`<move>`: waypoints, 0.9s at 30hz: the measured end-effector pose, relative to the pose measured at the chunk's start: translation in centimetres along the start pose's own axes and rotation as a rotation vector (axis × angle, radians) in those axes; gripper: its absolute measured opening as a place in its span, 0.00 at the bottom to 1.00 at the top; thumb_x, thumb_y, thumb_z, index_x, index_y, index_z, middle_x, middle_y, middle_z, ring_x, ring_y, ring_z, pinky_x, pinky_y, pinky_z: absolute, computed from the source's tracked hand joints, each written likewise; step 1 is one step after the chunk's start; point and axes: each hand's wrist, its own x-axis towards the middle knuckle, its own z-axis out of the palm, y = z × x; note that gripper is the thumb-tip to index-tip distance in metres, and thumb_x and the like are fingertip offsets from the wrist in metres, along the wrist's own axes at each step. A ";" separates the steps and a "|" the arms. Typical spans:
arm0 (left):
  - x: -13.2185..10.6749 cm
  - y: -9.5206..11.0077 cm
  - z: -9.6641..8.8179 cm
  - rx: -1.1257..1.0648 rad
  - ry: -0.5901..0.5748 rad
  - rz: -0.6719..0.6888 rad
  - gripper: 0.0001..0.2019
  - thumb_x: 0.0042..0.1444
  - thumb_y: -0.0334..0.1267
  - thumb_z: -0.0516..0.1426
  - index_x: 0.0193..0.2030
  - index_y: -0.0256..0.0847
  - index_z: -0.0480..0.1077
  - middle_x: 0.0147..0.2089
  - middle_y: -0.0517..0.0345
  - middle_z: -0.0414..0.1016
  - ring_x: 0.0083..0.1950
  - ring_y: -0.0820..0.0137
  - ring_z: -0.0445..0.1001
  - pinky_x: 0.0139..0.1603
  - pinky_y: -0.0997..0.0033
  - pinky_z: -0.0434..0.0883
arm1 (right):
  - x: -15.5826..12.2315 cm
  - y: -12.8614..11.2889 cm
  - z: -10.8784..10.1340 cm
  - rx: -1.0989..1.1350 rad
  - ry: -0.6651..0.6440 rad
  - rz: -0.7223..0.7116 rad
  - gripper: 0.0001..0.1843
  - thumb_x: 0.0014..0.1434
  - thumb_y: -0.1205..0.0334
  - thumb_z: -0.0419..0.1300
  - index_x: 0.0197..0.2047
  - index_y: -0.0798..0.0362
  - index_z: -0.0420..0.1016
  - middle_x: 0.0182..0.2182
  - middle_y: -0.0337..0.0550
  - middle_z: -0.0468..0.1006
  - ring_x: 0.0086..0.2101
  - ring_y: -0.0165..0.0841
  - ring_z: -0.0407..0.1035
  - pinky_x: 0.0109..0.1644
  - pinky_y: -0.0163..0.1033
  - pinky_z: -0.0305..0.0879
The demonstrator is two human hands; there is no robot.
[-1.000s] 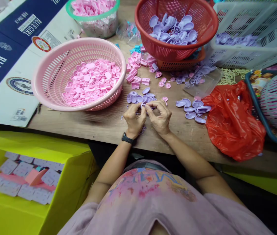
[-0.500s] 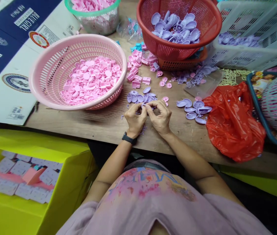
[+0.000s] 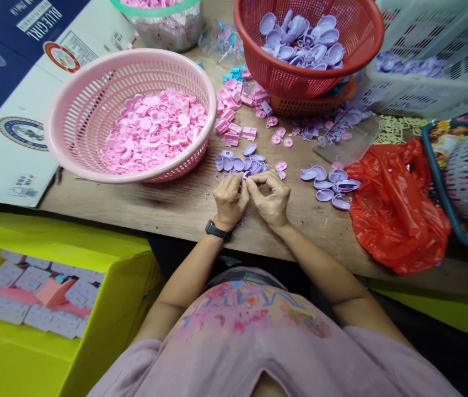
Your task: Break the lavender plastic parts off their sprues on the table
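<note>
My left hand [image 3: 230,200], with a dark watch on its wrist, and my right hand [image 3: 270,199] meet fingertip to fingertip over the table. Both are closed in a pinch on a small purple plastic piece [image 3: 245,176], mostly hidden by the fingers. Just beyond them lies a pile of purple oval plastic pieces [image 3: 237,164]. Thin purple scraps [image 3: 243,219] lie under and beside my hands. Another group of purple oval pieces [image 3: 324,184] rests to the right. Small pink round pieces [image 3: 280,166] are near my right fingers.
A pink basket [image 3: 72,160] of pink parts stands left. A red basket [image 3: 358,55] with purple parts sits at the back, beside a white crate [image 3: 465,88]. A red plastic bag [image 3: 399,215] lies right. Below left is a yellow box [image 3: 105,309].
My left fingers have curled and shifted slightly around the small purple piece. My right hand keeps nearly the same pinch. The whole view has moved a little.
</note>
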 end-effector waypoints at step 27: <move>-0.1 -0.1 0.5 -0.030 0.082 0.080 0.11 0.68 0.37 0.52 0.44 0.37 0.76 0.33 0.52 0.76 0.36 0.67 0.74 0.41 0.67 0.70 | 0.5 0.2 -0.5 -0.056 -0.050 -0.024 0.08 0.64 0.61 0.61 0.32 0.50 0.75 0.30 0.40 0.79 0.35 0.34 0.72 0.44 0.43 0.69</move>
